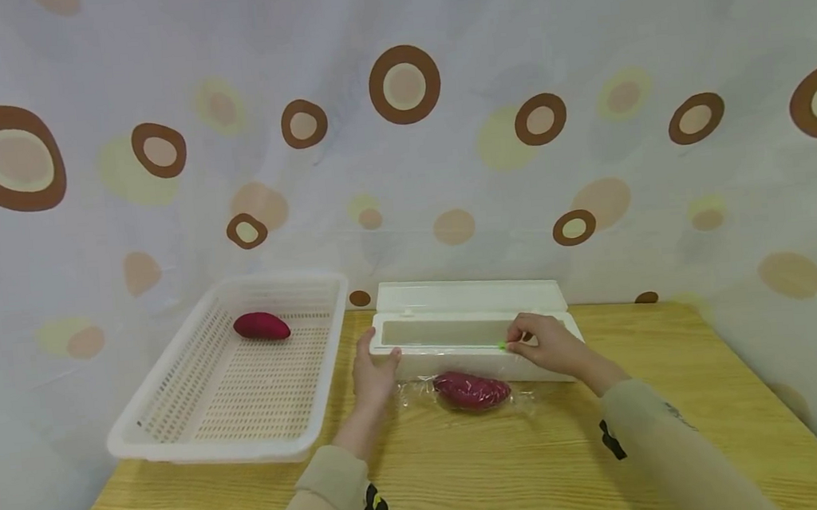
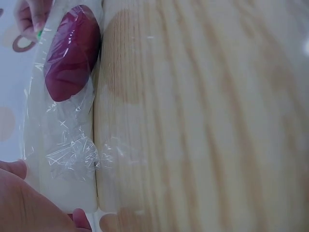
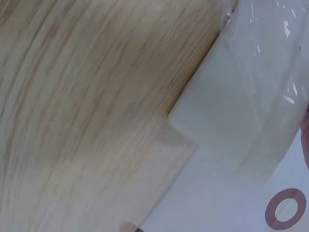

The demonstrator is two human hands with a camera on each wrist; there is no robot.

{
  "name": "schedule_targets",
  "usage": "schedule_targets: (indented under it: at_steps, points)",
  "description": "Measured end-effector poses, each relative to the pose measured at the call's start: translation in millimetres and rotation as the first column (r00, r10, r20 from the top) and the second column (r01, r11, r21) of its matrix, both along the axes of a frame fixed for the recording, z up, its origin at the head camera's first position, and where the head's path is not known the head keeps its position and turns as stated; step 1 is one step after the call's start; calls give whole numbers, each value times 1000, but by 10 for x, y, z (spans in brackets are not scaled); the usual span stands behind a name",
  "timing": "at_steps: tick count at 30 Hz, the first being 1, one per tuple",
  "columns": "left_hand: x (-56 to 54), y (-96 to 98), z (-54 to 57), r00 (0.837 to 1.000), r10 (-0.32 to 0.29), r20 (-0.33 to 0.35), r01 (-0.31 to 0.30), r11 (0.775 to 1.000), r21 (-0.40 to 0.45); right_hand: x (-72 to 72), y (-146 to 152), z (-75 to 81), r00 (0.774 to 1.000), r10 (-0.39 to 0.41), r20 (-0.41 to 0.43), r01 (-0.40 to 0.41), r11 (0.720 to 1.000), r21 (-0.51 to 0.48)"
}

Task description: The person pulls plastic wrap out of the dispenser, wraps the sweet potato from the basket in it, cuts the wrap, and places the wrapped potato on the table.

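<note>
A long white cling film box (image 1: 460,360) stands on the table with its lid (image 1: 469,294) raised at the back. My left hand (image 1: 375,374) grips the box's left end, thumb on the front edge. Near the right end, my right hand (image 1: 548,344) pinches a small green slide cutter (image 1: 502,345) on the front rim. Clear cling film (image 2: 72,154) hangs over the box front. Wrapped in it, a purple sweet potato (image 1: 471,390) lies against the box in the head view. The left wrist view shows the same sweet potato (image 2: 73,55) under shiny film.
To the left stands a white plastic basket (image 1: 324,374) with slotted sides, holding one unwrapped purple sweet potato (image 1: 261,326). The wooden table (image 1: 483,473) meets a patterned curtain (image 1: 444,164) behind the box. Black straps (image 1: 374,507) hang from both wrists.
</note>
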State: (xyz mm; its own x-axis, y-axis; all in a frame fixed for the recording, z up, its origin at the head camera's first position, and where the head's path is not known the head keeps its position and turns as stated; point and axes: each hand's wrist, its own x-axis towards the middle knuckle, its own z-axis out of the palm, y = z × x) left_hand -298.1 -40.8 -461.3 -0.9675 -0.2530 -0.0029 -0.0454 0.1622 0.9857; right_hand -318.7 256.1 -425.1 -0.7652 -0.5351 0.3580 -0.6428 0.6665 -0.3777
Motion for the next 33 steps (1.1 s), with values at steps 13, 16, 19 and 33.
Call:
schedule_targets:
  at_steps: [13, 16, 19, 33]
  points:
    - [9, -38, -13, 1000, -16, 11, 16, 1000, 7, 31, 283, -21, 999, 11, -46, -12, 1000, -10]
    - [14, -36, -11, 1000, -15, 17, 15, 1000, 5, 50, 322, -3, 999, 5, -43, -5, 1000, 9]
    - [16, -31, -11, 1000, -14, 18, 14, 1000, 5, 61, 352, 14, 999, 9, -45, -7, 1000, 26]
    - [27, -14, 30, 1000, -5, -5, 5, 1000, 0, 112, 558, 26, 999, -25, -30, 26, 999, 34]
